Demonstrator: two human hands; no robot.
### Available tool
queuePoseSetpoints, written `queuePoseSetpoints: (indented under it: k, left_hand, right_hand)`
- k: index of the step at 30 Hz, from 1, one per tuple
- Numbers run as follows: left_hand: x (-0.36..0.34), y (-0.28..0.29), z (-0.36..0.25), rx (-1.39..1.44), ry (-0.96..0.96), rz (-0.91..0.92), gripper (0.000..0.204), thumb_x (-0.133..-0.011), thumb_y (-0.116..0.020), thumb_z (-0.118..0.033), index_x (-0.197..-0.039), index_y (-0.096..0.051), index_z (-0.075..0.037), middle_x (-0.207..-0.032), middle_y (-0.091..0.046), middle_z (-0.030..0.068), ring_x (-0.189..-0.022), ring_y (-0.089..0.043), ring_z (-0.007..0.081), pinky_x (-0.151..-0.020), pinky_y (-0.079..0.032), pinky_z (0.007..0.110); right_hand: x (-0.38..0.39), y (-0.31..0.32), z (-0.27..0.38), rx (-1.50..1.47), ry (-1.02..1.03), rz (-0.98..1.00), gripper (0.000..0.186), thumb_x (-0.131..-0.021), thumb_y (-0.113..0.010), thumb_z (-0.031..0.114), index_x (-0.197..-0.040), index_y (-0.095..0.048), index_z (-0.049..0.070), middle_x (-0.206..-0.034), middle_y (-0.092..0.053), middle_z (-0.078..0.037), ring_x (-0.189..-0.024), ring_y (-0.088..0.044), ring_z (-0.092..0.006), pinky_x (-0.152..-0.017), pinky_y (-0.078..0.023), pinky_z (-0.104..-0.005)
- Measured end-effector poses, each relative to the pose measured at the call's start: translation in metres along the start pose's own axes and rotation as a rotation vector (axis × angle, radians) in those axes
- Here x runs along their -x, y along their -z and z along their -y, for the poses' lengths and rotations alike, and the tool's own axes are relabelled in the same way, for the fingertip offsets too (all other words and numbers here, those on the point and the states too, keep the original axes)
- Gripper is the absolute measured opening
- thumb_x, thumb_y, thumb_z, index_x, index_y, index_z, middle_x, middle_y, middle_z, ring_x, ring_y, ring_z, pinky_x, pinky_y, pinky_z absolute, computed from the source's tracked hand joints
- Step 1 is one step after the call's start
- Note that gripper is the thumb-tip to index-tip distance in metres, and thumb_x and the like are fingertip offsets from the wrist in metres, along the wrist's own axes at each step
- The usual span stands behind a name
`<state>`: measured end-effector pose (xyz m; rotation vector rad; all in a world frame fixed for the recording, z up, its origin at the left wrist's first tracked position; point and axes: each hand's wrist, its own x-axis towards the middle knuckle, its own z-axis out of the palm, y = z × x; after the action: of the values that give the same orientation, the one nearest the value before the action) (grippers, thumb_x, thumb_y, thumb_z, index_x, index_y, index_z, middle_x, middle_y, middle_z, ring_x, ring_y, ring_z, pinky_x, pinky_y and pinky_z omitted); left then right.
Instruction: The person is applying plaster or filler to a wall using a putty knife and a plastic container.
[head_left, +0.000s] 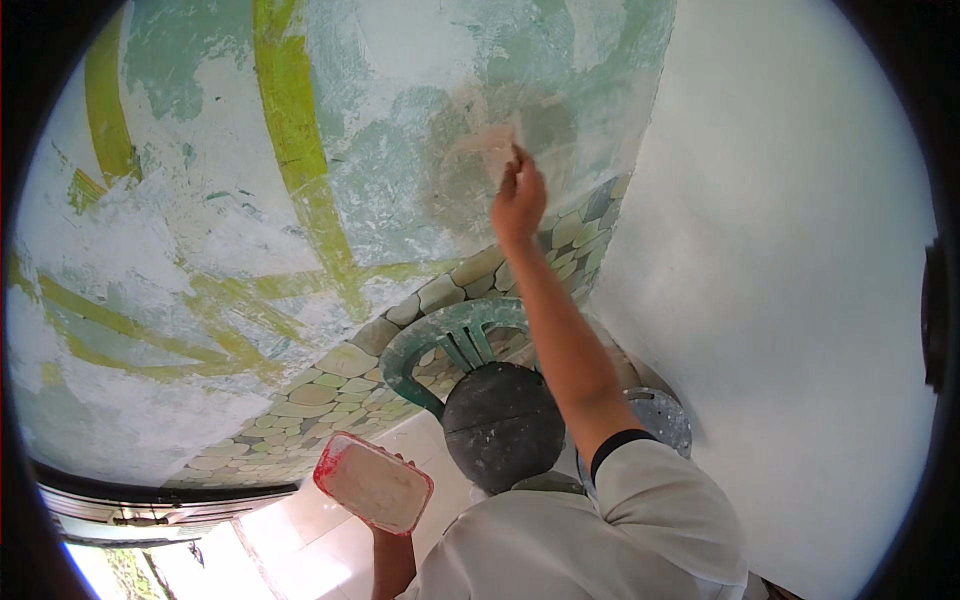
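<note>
My right hand (520, 200) is raised to the painted wall (390, 170), its fingers closed round a putty knife (515, 138). Motion blurs the blade, which lies at a damp beige patch of filler (465, 145). Lower down on the left, my left hand (385, 527) supports a red-rimmed rectangular tub (375, 485) from beneath. Pale, creamy filler coats the inside of the tub. Most of the left fingers are hidden under it; a few fingertips show along the far rim.
A green plastic chair (400, 350) stands below the wall, with a dark, paint-specked round object (505, 430) before its back. A speckled grey bucket (665, 420) is beside it. Stone cladding (340, 365) edges the wall's bottom; a white wall (780, 250) rises on the right.
</note>
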<state>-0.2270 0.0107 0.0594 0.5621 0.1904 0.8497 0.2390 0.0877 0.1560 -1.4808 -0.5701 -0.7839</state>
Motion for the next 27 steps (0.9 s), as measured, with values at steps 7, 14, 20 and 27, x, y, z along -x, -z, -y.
queuePoseSetpoints:
  k: [7, 14, 20, 27]
  left_hand:
    - [-0.003, -0.008, -0.002, -0.038, 0.017, 0.071, 0.078, -0.084, -0.050, -0.066, -0.143, -0.032, -0.019, -0.139, -0.044, 0.0124, -0.118, -0.051, 0.0365, -0.102, -0.037, 0.056]
    - [0.001, 0.007, -0.001, 0.120, 0.029, -0.021, 0.080, -0.083, -0.052, -0.065, -0.144, -0.030, -0.019, -0.139, -0.044, 0.0130, -0.120, -0.049, 0.0372, -0.104, -0.034, 0.057]
    - [0.008, 0.020, -0.008, 0.073, 0.012, -0.024, 0.079, -0.084, -0.053, -0.063, -0.144, -0.029, -0.018, -0.142, -0.041, 0.0135, -0.122, -0.047, 0.0385, -0.106, -0.032, 0.057]
    - [0.005, 0.001, -0.014, 0.007, 0.055, 0.005, 0.079, -0.084, -0.048, -0.067, -0.144, -0.031, -0.019, -0.139, -0.044, 0.0150, -0.121, -0.048, 0.0387, -0.105, -0.033, 0.057]
  right_hand:
    - [0.076, -0.004, 0.093, -0.243, 0.012, 0.177, 0.026, -0.091, -0.052, 0.004, -0.115, -0.060, 0.006, -0.098, -0.064, -0.014, -0.082, -0.058, -0.0288, -0.073, -0.047, -0.0346]
    - [0.112, 0.022, 0.044, -0.565, -0.298, 0.370, 0.019, -0.093, -0.051, 0.004, -0.110, -0.059, -0.001, -0.111, -0.064, -0.013, -0.097, -0.062, -0.0195, -0.088, -0.047, -0.0311]
    - [0.093, 0.030, -0.021, -0.374, -0.319, 0.106, 0.025, -0.093, -0.048, 0.000, -0.116, -0.058, -0.002, -0.113, -0.064, -0.013, -0.101, -0.061, -0.0186, -0.090, -0.046, -0.0303]
    - [0.116, -0.025, 0.011, -0.142, -0.296, 0.033, 0.033, -0.091, -0.050, 0.003, -0.123, -0.057, 0.003, -0.118, -0.062, -0.015, -0.093, -0.063, -0.0256, -0.079, -0.048, -0.0324]
